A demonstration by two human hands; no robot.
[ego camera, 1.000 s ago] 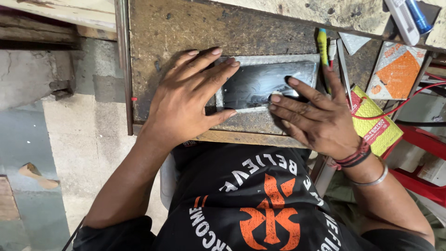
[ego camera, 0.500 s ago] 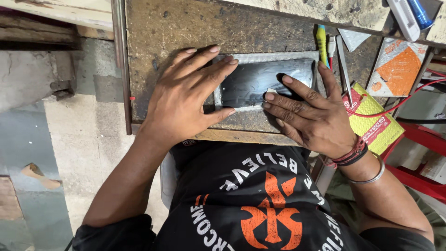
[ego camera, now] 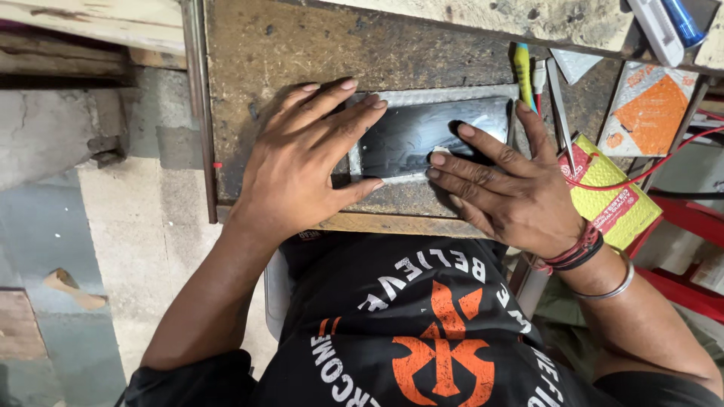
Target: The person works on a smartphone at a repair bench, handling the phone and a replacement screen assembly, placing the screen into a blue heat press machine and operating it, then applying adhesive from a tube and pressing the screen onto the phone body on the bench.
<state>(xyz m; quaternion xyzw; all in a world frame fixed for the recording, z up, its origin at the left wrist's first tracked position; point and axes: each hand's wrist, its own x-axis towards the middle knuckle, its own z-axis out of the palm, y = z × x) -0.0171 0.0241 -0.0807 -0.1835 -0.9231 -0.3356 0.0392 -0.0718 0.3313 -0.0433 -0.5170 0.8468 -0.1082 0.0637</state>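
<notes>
The left hand is lying flat and wide, fingers spread, over the left end of the dark glossy panel, hiding that end; the panel, a grey-rimmed rectangle reflecting light, is lying near the front edge of the worn brown table; the right hand is pressing spread fingertips on the panel's right part, holding nothing; right of the panel a yellow packet is lying partly hidden by the wrist.

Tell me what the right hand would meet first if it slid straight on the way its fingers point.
The right hand points leftward across the dark glossy rectangular panel. Going on, it would probably first meet the left hand, whose thumb and fingertips rest on the panel's other end.
</notes>
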